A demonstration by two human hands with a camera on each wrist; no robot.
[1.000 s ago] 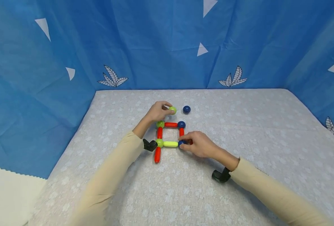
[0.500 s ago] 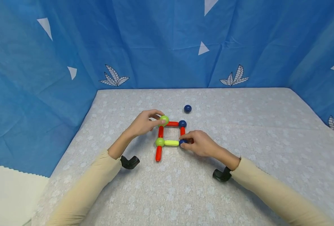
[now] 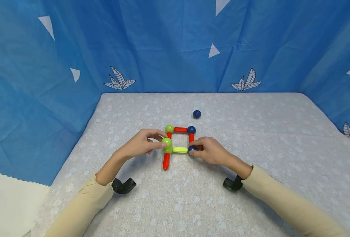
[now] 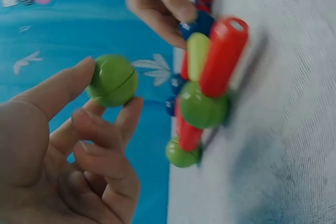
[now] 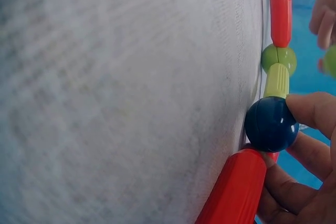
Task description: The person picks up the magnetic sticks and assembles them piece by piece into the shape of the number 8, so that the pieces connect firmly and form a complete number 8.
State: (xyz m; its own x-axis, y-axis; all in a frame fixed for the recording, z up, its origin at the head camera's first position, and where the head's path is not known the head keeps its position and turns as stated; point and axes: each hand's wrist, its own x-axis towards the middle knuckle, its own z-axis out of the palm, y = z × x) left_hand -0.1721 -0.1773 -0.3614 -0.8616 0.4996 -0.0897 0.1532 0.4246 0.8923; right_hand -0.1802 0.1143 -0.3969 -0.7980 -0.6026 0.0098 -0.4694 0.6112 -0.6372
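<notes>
Thumb and fingers of my left hand (image 3: 143,143) pinch a loose green ball (image 4: 113,80), held up over the near-left corner of a square of rods and balls. That corner is another green ball (image 4: 203,104), joined to a red rod (image 3: 166,161) pointing toward me and a yellow-green rod (image 3: 180,150) running right. At the near-right corner my right hand (image 3: 209,150) pinches a blue ball (image 5: 271,124). Another red rod (image 5: 233,190) extends from it, mostly hidden by that hand in the head view. Far corners are a green ball (image 3: 169,128) and a blue ball (image 3: 191,130).
A single blue ball (image 3: 197,114) lies beyond the square on the patterned tablecloth (image 3: 252,131). Blue curtains (image 3: 169,49) hang behind and beside the table. Each wrist carries a black camera mount (image 3: 123,186).
My left hand has carried the loose green ball from beyond the square, past its far-left corner, toward me to above the near-left corner. My right hand has stayed on the blue ball.
</notes>
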